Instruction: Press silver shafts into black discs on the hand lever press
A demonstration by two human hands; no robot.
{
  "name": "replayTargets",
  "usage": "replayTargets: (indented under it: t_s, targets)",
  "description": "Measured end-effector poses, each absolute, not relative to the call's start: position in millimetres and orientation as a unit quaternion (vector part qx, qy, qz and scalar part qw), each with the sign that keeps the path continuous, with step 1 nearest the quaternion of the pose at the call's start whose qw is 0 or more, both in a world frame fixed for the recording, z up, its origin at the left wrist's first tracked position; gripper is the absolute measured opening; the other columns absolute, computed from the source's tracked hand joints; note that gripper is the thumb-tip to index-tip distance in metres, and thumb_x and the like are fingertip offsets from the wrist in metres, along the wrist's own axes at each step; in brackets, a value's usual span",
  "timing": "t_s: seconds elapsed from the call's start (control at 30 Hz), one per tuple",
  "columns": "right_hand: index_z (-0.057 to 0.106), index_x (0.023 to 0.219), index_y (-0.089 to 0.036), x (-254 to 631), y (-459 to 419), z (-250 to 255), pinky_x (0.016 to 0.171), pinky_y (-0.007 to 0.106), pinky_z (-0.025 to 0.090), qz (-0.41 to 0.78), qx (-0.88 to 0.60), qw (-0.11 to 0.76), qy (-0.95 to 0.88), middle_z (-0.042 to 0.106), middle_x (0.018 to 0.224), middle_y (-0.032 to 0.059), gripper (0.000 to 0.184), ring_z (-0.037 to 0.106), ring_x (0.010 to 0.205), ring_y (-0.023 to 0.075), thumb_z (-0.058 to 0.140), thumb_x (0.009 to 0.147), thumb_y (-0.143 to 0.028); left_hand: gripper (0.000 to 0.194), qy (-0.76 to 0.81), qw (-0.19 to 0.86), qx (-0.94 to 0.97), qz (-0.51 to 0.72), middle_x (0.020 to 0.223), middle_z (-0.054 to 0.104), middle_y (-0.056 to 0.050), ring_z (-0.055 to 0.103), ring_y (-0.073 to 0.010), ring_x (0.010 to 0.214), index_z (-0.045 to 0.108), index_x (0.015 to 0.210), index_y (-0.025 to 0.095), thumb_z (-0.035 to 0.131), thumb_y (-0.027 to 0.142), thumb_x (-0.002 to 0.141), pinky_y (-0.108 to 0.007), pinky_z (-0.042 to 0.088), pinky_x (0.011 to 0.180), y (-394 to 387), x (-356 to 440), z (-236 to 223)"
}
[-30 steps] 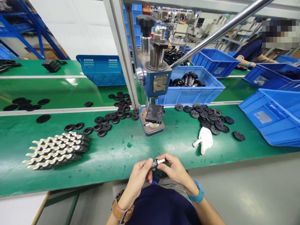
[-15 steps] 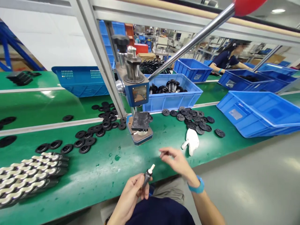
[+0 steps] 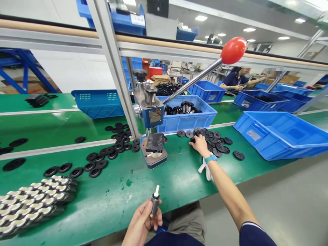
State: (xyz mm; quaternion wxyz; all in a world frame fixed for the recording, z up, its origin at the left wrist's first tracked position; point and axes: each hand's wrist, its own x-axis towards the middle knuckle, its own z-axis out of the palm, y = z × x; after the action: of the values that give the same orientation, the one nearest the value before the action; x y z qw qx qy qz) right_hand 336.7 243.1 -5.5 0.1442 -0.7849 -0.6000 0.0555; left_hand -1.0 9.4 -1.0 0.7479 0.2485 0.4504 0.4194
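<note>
My left hand [image 3: 145,217] is closed around a dark grey cylinder [image 3: 154,204] with a white stem pointing up, held near the front edge of the bench. My right hand [image 3: 200,145] reaches out to a pile of flat black discs with holes [image 3: 219,147]. Its fingers are curled over a disc at the pile's left side, which they mostly hide. Under my right wrist lies a white glove-like cloth [image 3: 205,172], partly covered. A hand press [image 3: 156,160] with a red-knobbed lever [image 3: 233,50] stands between the hands, farther back, with a black block over its base.
Rows of dark parts with cream tops [image 3: 33,205] stand at the left. Black ringed discs [image 3: 101,164] are scattered left of the press. Behind it is a blue bin [image 3: 187,121] of black parts; another blue bin [image 3: 279,145] stands right. Co-workers [image 3: 233,80] sit beyond.
My right hand has left the cylinder and reached forward to the disc pile. My left hand keeps the cylinder, now turned more upright. The view has tilted up.
</note>
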Motion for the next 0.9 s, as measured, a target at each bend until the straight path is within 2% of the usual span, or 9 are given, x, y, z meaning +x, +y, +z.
replayTargets:
  t_s: [0.1, 0.2, 0.33, 0.4, 0.5, 0.67, 0.83, 0.9]
  targets:
    - [0.063, 0.129, -0.018, 332.7, 235.0, -11.5, 0.097, 0.048, 0.057, 0.056, -0.783, 0.116, -0.608, 0.063, 0.133, 0.0101, 0.033, 0.065, 0.114, 0.0254, 0.065, 0.101, -0.036, 0.057, 0.474, 0.716, 0.282, 0.427, 0.071, 0.07, -0.005, 0.063, -0.0165, 0.063, 0.075, 0.098, 0.014, 0.081, 0.066, 0.074, -0.023, 0.045, 0.053, 14.4, -6.3, -2.8]
    - [0.064, 0.125, -0.015, 337.3, 229.4, -13.5, 0.098, 0.048, 0.054, 0.068, -0.786, 0.111, -0.604, 0.065, 0.127, 0.0125, 0.039, 0.063, 0.116, 0.0288, 0.071, 0.095, -0.038, 0.059, 0.536, 0.627, 0.352, 0.443, 0.081, 0.075, -0.008, 0.065, -0.0193, 0.072, 0.076, 0.1, 0.014, 0.082, 0.066, 0.072, -0.026, 0.049, 0.058, 26.3, -13.2, -5.2]
    - [0.062, 0.123, -0.009, 339.7, 218.3, -13.5, 0.095, 0.047, 0.049, 0.086, -0.782, 0.147, -0.6, 0.066, 0.117, 0.0213, 0.061, 0.059, 0.117, 0.0396, 0.086, 0.076, -0.041, 0.061, 0.616, 0.46, 0.443, 0.461, 0.08, 0.074, -0.007, 0.064, -0.0209, 0.071, 0.076, 0.095, 0.015, 0.075, 0.071, 0.072, -0.028, 0.047, 0.061, 53.7, -26.4, -11.9]
    - [0.06, 0.125, -0.01, 334.5, 207.1, -13.2, 0.097, 0.047, 0.046, 0.091, -0.769, 0.18, -0.607, 0.065, 0.118, 0.0214, 0.065, 0.057, 0.119, 0.0408, 0.084, 0.074, -0.043, 0.059, 0.662, 0.356, 0.482, 0.45, 0.081, 0.075, -0.007, 0.065, -0.0229, 0.073, 0.076, 0.092, 0.015, 0.068, 0.072, 0.077, -0.031, 0.049, 0.066, 71.4, -33.9, -14.9]
    - [0.058, 0.128, -0.014, 317.8, 181.3, -13.4, 0.1, 0.048, 0.046, 0.109, -0.731, 0.235, -0.632, 0.064, 0.118, 0.0172, 0.064, 0.057, 0.118, 0.038, 0.08, 0.076, -0.044, 0.049, 0.752, 0.231, 0.505, 0.355, 0.088, 0.078, -0.011, 0.07, -0.0275, 0.08, 0.076, 0.092, 0.018, 0.055, 0.062, 0.088, -0.034, 0.05, 0.072, 99.5, -40.2, -15.5]
    - [0.056, 0.133, -0.021, 275.4, 123.1, -17.7, 0.099, 0.042, 0.052, 0.179, -0.655, 0.287, -0.676, 0.064, 0.121, 0.0102, 0.064, 0.063, 0.114, 0.0289, 0.079, 0.078, -0.044, 0.035, 0.817, 0.165, 0.491, 0.255, 0.099, 0.079, -0.019, 0.073, -0.0382, 0.091, 0.075, 0.094, 0.02, 0.054, 0.048, 0.093, -0.039, 0.047, 0.071, 132.3, -24.9, -12.8]
    - [0.053, 0.14, -0.024, 242.1, 77.0, -19.6, 0.094, 0.041, 0.055, 0.296, -0.612, 0.344, -0.647, 0.061, 0.123, 0.008, 0.069, 0.066, 0.106, 0.0255, 0.08, 0.078, -0.035, 0.031, 0.818, 0.129, 0.521, 0.205, 0.097, 0.077, -0.02, 0.072, -0.0385, 0.093, 0.07, 0.103, 0.018, 0.055, 0.044, 0.095, -0.039, 0.045, 0.071, 134.8, -2.6, -14.1]
    - [0.052, 0.141, -0.025, 235.4, 67.5, -17.7, 0.096, 0.042, 0.054, 0.312, -0.604, 0.352, -0.644, 0.059, 0.125, 0.0077, 0.07, 0.065, 0.108, 0.0255, 0.081, 0.078, -0.032, 0.031, 0.811, 0.116, 0.539, 0.195, 0.1, 0.076, -0.019, 0.071, -0.0378, 0.097, 0.068, 0.105, 0.017, 0.053, 0.043, 0.096, -0.039, 0.045, 0.072, 130.8, 0.2, -13.3]
